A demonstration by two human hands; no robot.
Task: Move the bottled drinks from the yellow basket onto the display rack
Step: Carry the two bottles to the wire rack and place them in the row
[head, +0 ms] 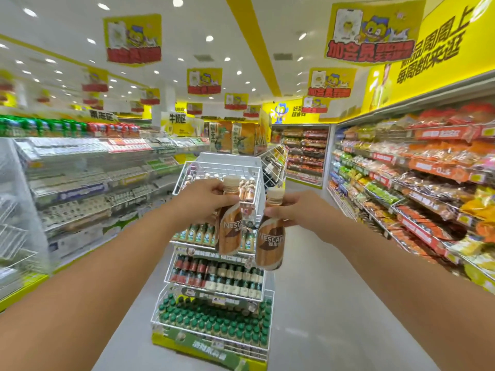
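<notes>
While both arms reach out down aisle, left hand [205, 198] grips neck of Nescafé bottle [228, 231], fingers curled tight under tan cap. Right hand [297, 207] clamps second Nescafé bottle [270, 243] same way, at neck. Both bottles upright, slightly tilted, just beside each other, in front of white wire display rack [214, 167]. Left one level with top tier, few small bottles [247, 188] there. Lower tiers packed: green-capped bottles [214, 319] at bottom. Snack shelves [417, 183] right side.
</notes>
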